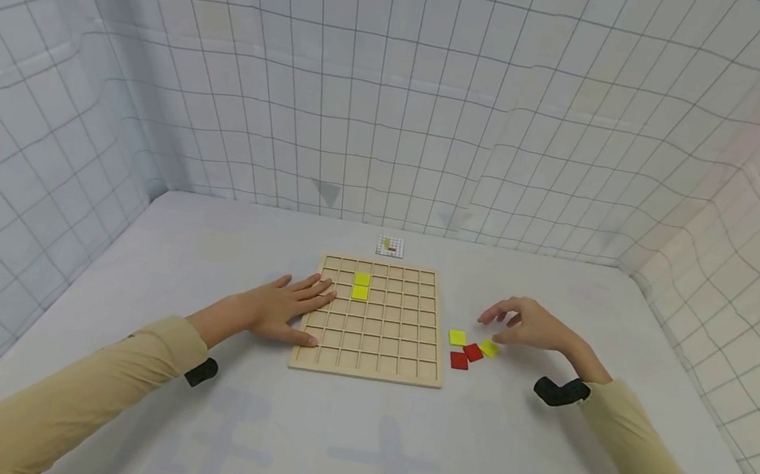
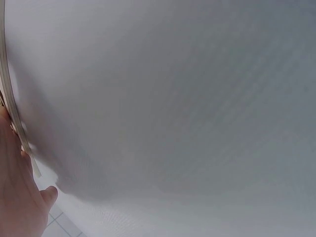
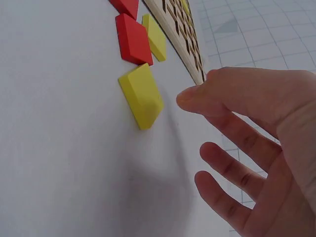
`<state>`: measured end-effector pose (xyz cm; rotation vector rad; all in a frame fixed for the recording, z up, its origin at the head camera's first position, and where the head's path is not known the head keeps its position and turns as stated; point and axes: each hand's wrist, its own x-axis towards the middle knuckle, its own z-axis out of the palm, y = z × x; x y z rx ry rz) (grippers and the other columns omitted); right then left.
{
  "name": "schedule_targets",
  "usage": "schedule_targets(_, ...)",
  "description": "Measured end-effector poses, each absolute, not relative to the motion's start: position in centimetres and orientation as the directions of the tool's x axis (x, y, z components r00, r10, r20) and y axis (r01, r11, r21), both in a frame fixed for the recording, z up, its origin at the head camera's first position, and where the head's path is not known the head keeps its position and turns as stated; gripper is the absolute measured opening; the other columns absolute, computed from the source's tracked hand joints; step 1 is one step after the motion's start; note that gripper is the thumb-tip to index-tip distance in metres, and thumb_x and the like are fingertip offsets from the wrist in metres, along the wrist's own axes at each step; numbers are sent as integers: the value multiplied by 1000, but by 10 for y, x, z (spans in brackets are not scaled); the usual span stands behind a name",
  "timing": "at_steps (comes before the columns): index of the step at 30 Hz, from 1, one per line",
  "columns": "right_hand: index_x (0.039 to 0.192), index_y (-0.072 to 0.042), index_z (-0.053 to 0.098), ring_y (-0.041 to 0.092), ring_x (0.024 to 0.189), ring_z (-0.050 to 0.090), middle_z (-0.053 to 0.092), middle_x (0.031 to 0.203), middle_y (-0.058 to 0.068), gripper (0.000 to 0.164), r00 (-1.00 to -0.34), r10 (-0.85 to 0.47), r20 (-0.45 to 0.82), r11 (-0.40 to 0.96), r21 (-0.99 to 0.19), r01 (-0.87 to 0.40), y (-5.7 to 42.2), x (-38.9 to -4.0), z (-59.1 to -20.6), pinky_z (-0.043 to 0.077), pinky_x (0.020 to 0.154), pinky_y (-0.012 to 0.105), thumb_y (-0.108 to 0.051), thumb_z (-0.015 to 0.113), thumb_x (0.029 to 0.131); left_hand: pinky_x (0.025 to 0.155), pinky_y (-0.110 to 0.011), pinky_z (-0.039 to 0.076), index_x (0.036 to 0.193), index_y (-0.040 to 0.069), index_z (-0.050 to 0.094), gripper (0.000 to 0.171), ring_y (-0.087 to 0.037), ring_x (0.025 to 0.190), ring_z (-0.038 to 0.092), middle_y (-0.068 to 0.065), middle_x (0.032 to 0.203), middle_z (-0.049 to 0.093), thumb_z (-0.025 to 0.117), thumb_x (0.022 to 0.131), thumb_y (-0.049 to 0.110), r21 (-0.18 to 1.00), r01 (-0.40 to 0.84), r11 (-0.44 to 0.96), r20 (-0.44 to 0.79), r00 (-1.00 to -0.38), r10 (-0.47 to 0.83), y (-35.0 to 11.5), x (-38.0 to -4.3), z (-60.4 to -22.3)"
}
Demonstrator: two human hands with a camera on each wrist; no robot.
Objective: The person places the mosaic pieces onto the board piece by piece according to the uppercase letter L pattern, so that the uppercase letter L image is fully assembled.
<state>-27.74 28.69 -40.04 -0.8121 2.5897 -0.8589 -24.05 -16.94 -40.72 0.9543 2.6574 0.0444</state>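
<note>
A wooden grid board (image 1: 366, 350) lies in the middle of the table, with two yellow square tiles (image 1: 361, 286) set one above the other in its upper part. Spread fingers of my left hand (image 1: 282, 309) rest on the board's left edge. Right of the board, two red tiles (image 1: 459, 360) and two yellow tiles (image 1: 457, 338) lie loose in a cluster. My right hand (image 1: 531, 324) hovers beside them, fingers loosely bent and holding nothing. In the right wrist view its thumb is close to the nearest yellow tile (image 3: 141, 96), with a gap between.
A small card with a coloured grid pattern (image 1: 390, 246) lies behind the board. White cloth (image 1: 395, 112) with dark grid lines hangs at the back and both sides. Black straps or devices (image 1: 560, 391) sit at the wrists.
</note>
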Motion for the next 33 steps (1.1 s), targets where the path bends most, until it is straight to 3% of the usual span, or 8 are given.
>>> schedule_targets(17, 110, -13, 71, 21, 99, 56, 70, 113, 3, 32, -735, -657, -169, 656, -609, -446, 298, -272, -408, 48, 91, 40, -5, 72, 80, 115, -64, 9, 156, 18, 11, 90, -30, 151, 2, -7, 164, 4, 47, 90, 67, 137, 610, 780, -276, -733, 622, -169, -241, -409)
schedule_targets(33, 103, -17, 74, 16, 95, 55, 69, 106, -1, 26, -799, -586, -134, 719, -540, -438, 308, -267, -410, 48, 84, 33, -22, 79, 78, 115, -64, 9, 157, 19, 10, 92, -30, 151, 1, -6, 164, 3, 45, 88, 70, 129, 609, 783, -288, -733, 617, -170, -240, -410)
